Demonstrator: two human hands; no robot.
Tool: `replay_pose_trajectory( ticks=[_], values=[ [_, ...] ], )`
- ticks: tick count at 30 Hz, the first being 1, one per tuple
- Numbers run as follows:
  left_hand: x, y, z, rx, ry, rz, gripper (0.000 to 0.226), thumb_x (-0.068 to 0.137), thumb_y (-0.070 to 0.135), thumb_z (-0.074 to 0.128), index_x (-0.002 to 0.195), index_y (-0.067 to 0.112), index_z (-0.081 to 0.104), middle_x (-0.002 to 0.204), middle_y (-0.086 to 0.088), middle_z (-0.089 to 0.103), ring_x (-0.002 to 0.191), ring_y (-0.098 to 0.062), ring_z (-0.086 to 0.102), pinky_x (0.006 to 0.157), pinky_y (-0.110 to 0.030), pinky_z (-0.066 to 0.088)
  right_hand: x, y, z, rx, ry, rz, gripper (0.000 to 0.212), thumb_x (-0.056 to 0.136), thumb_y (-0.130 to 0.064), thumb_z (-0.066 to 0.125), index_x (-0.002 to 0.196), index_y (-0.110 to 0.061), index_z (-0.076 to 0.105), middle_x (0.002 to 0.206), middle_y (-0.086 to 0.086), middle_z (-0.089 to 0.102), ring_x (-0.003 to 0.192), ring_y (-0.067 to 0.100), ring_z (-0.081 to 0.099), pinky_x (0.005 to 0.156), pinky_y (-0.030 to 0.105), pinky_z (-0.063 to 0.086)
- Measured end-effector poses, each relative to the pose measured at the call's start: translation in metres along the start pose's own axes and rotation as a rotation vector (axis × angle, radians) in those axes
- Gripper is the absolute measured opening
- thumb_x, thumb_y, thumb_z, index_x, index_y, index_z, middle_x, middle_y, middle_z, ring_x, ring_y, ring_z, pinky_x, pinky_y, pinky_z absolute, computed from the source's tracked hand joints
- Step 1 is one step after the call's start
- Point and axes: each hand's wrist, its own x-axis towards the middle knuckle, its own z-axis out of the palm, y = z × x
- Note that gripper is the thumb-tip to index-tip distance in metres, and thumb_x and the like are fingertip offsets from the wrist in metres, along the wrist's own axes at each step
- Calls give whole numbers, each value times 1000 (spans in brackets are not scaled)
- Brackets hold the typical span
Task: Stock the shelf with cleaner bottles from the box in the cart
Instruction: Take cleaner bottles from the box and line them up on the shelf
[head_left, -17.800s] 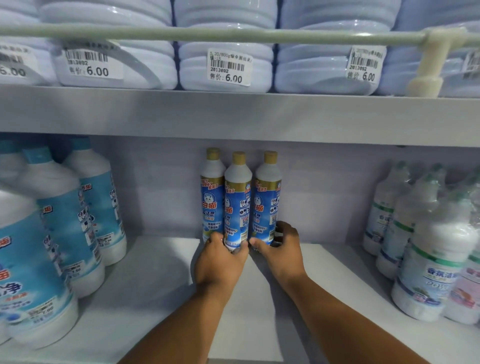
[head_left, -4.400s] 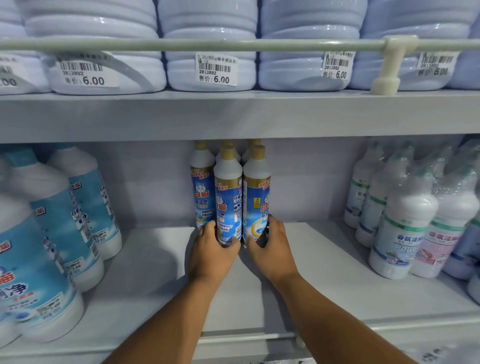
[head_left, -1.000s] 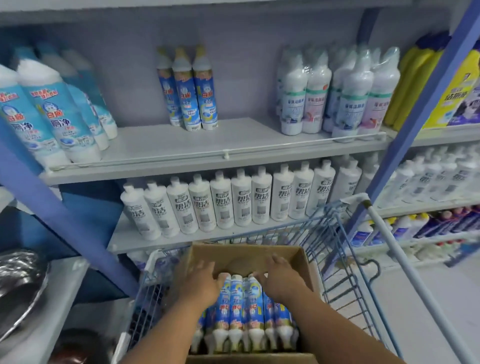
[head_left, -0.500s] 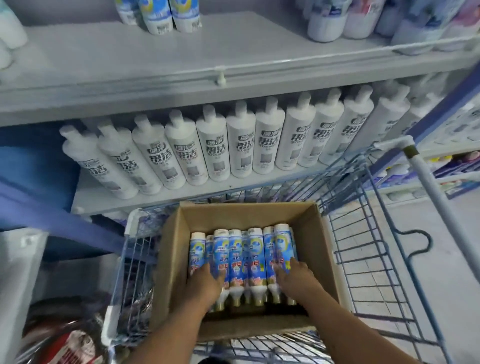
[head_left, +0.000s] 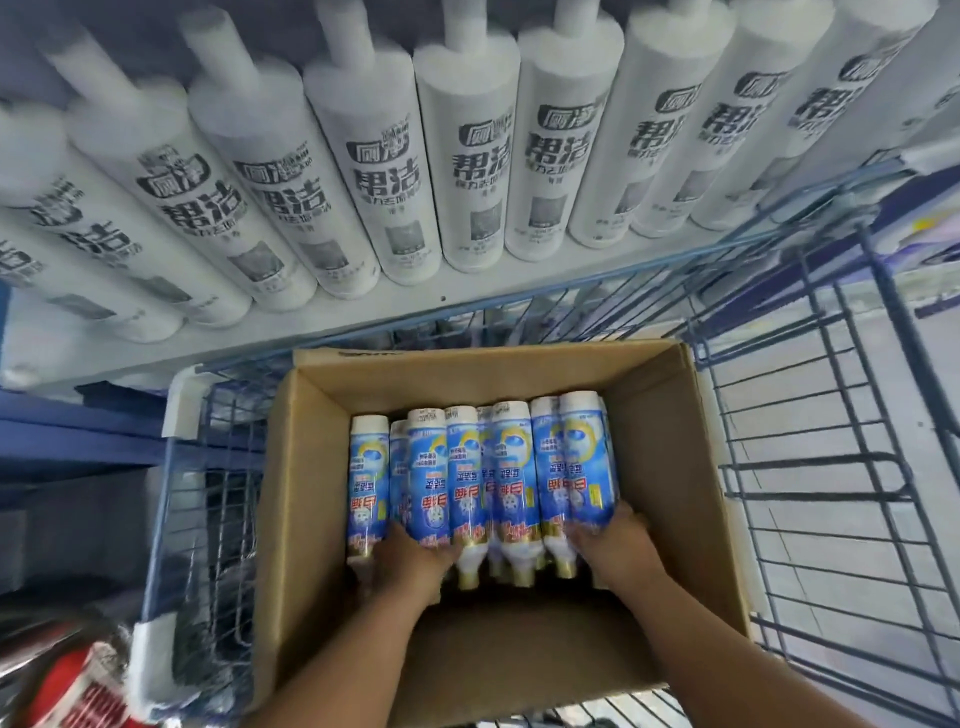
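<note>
Grip: left hand (head_left: 410, 558) & right hand (head_left: 615, 545) curled round outer blue cleaner bottles (head_left: 480, 483), squeezing several as one batch; bottles lie in cardboard box (head_left: 670, 467) in cart (head_left: 852, 467).

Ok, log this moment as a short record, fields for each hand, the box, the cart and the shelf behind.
left hand: grips blue-label bottles near their necks
right hand: grips the right end of the row
box: open cardboard, bottles lying caps toward the person
cart: blue wire, holds the box
shelf behind: row of white bottles
</note>
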Motion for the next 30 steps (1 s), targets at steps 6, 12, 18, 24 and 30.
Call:
replay_pose_trajectory(
  ticks=[6, 12, 18, 24, 30],
  values=[
    [3, -8, -4, -33, -38, 38, 59, 76, 33, 85, 124, 17, 55, 120, -3, 66, 104, -22, 63, 86, -36, 53, -1, 4, -4, 82, -43, -1, 65, 81, -29, 82, 132, -9, 48, 127, 9, 60, 113, 25, 63, 85, 31, 52],
    [-30, 2, -24, -248, -63, 65, 58, 82, 40, 78, 128, 15, 52, 116, -5, 63, 101, -25, 61, 83, -37, 55, -26, -5, -6, 288, -122, 23, 60, 73, -28, 87, 120, -6, 59, 111, 9, 69, 102, 26, 68, 89, 39, 58],
    [-63, 4, -39, -414, -27, 44, 89, 55, 67, 73, 130, 21, 55, 116, -5, 64, 99, -28, 66, 81, -42, 59, -64, -10, -16, 578, -265, 80, 55, 81, -30, 84, 119, -2, 57, 113, 17, 68, 90, 29, 71, 51, 31, 58],
    [-97, -8, -40, -526, 66, 140, 86, 46, 70, 77, 115, 20, 64, 100, -5, 73, 87, -29, 72, 80, -48, 61, -112, -10, -32, 647, -345, -49, 57, 76, -35, 86, 118, -5, 62, 106, 15, 74, 89, 31, 74, 58, 35, 60],
    [-217, 9, -67, -672, 123, 308, 37, 77, 42, 81, 84, 10, 63, 77, -10, 70, 69, -26, 67, 65, -38, 52, -177, -23, -66, 600, -388, -337, 57, 73, -46, 83, 110, -4, 69, 95, 14, 78, 87, 33, 76, 73, 45, 63]
  ],
)
